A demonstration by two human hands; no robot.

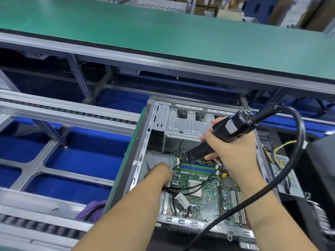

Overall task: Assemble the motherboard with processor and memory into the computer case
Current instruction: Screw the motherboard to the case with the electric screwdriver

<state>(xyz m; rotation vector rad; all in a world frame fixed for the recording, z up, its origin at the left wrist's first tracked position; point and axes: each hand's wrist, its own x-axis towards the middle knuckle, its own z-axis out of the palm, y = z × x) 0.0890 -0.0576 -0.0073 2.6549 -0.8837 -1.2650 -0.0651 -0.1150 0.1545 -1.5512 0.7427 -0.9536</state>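
one computer case (pixel 145 134), one motherboard (pixel 204 196), one electric screwdriver (pixel 221 134), two hands (pixel 233 153)

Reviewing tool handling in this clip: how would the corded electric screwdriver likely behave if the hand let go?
The electric screwdriver is leaning, gripped by the right hand, so it would probably topple onto the motherboard. Its thick cable holds a springy loop and might tug it sideways. The round barrel looks apt to roll.

Factory assembly line: green-matted bench (pixel 163 29), roller conveyor rails (pixel 54 109), stacked cartons (pixel 204 5).
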